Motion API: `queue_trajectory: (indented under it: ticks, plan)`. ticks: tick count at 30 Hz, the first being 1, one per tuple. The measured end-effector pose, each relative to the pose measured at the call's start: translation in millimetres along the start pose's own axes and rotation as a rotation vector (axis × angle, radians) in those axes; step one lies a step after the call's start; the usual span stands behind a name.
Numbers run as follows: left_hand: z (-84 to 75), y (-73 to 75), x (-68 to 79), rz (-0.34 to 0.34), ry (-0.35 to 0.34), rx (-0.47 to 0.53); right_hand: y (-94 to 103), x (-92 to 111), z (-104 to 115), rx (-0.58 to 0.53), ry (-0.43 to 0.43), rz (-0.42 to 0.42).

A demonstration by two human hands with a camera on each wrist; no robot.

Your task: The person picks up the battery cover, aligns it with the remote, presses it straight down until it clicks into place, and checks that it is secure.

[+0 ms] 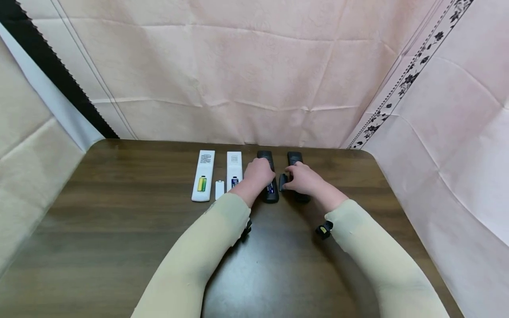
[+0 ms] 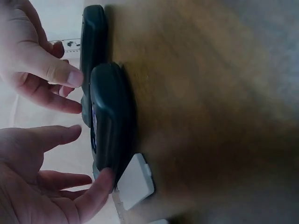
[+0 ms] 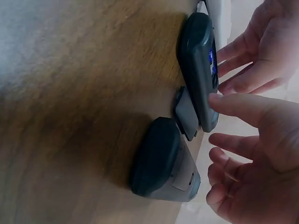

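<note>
My left hand (image 1: 260,172) reaches over the black remote (image 1: 271,192), which lies with its battery compartment uncovered and blue batteries showing. In the left wrist view the left fingers (image 2: 96,198) are extended beside that remote, one fingertip at its edge. My right hand (image 1: 307,179) is above a second black remote (image 1: 295,157), whose back cover looks closed in the right wrist view. A loose dark battery cover (image 3: 187,114) lies between the two black remotes. The right thumb, stretched out, overlaps the uncovered remote in that view; contact cannot be told. Neither hand visibly grips anything.
Two white remotes, one at far left (image 1: 203,170) and one beside it (image 1: 234,161), lie with batteries exposed. A white battery cover (image 1: 219,190) sits between them. The brown table (image 1: 139,247) ends at a pale cloth (image 1: 246,84) hanging behind.
</note>
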State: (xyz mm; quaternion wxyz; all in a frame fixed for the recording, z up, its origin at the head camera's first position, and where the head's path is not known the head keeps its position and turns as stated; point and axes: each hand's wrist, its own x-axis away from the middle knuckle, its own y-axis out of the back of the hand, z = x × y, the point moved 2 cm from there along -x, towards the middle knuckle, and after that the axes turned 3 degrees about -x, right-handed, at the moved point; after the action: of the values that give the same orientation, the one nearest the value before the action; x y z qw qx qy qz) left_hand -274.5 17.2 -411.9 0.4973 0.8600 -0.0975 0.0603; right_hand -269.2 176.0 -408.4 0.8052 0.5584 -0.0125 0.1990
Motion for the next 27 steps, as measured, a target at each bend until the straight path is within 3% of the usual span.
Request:
queue_trajectory:
  ticks: [9, 17, 27]
  plan:
    - [-8.5, -3.7, -13.1, 0.068, 0.062, -0.151, -3.5, -9, 5, 0.093, -0.041, 0.053]
    - [-14.4, -7.2, -26.1, 0.123, 0.145, -0.149, -6.7, -12, 5, 0.151, -0.073, 0.069]
    - [-11.0, -6.1, -18.8, 0.084, 0.156, 0.02, -9.0, -14, 4, 0.13, -0.061, 0.034]
